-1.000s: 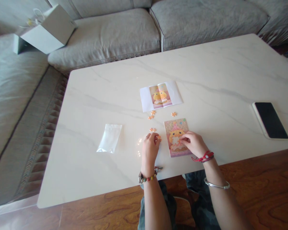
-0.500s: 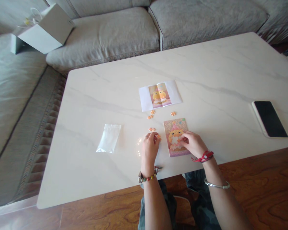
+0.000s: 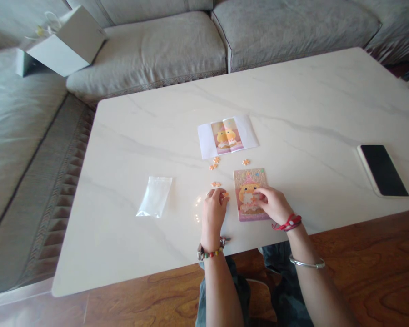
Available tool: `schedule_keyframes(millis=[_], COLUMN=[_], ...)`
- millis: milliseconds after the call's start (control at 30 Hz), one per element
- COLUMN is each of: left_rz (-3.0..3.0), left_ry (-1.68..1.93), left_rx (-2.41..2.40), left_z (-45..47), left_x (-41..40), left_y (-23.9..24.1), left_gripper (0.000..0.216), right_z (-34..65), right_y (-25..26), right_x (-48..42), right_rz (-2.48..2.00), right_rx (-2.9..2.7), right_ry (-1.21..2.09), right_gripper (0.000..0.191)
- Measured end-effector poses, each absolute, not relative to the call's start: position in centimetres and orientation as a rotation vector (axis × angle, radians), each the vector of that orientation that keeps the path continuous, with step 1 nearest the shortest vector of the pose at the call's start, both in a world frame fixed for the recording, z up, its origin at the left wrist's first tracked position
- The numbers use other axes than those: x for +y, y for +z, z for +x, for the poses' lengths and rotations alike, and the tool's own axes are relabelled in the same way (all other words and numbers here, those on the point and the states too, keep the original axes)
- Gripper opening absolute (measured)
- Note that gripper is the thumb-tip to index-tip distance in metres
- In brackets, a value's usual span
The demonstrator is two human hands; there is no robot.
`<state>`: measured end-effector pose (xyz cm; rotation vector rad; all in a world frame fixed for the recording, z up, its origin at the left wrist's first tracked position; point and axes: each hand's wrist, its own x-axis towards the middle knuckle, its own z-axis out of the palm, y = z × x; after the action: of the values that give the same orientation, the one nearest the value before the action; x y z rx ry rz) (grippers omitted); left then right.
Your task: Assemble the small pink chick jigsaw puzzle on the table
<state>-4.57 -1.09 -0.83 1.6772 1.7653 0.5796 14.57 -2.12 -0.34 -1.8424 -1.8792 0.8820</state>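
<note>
A small jigsaw puzzle (image 3: 250, 177) of a yellow cartoon animal lies on the table, with a pale gap in the middle of its picture. Over its right side is my right hand (image 3: 274, 204), thumb and fingers pinched at the edge of that gap on what looks like a puzzle piece, mostly hidden by the fingertips. To the left of the puzzle, my left hand (image 3: 214, 209) rests low over the table with its fingers curled. An orange puzzle piece (image 3: 226, 195) shows at its fingertips. Loose orange pieces (image 3: 216, 185) lie just beyond that hand.
A creased picture sheet (image 3: 206, 141) lies behind the puzzle, with more loose pieces (image 3: 246, 162) in front of it. A clear plastic bag (image 3: 155, 197) is on the left and a phone (image 3: 383, 170) on the right. Beyond the marble-patterned table (image 3: 139, 136) stands a grey sofa (image 3: 163, 45).
The puzzle has shifted slightly and sits a little straighter. My right fingers have risen a little at the gap. My left hand has barely moved.
</note>
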Motion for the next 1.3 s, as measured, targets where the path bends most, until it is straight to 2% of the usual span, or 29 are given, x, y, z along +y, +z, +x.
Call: schedule_keyframes(millis=[100, 267, 667, 767, 1000, 1133, 1300], left_rz=[1.768, 1.939, 1.882, 1.87, 1.786, 1.649, 1.584], left_ry=[0.615, 0.495, 0.38, 0.395, 0.529, 0.75, 0.656], left_rx=[1.781, 1.794, 1.847, 1.851, 1.827, 1.858, 1.908], left_z=[-3.5, -0.4, 1.0, 1.1, -0.1, -4.4, -7.0], left_x=[-1.4, -2.4, -2.8, -2.9, -2.4, -1.8, -1.8], left_y=[-0.2, 0.7, 0.3, 0.2, 0.1, 0.6, 0.6], left_gripper=[0.021, 0.058, 0.063, 0.065, 0.059, 0.035, 0.014], right_z=[14.5, 14.3, 14.0, 14.1, 14.0, 13.9, 14.0], right_y=[-0.3, -0.8, -0.2, -0.3, -0.8, -0.8, -0.5], right_x=[-2.2, -2.3, -2.3, -2.3, -2.3, -2.3, -2.4], right_rz=[-1.811, -1.83, -1.752, -1.765, -1.846, -1.869, -1.831], right_rx=[-1.966, -1.992, -1.899, -1.922, -1.962, -1.955, -1.978], right_ry=[0.84, 0.824, 0.957, 0.893, 0.757, 0.784, 0.813], right_gripper=[0.014, 0.011, 0.012, 0.012, 0.011, 0.009, 0.013])
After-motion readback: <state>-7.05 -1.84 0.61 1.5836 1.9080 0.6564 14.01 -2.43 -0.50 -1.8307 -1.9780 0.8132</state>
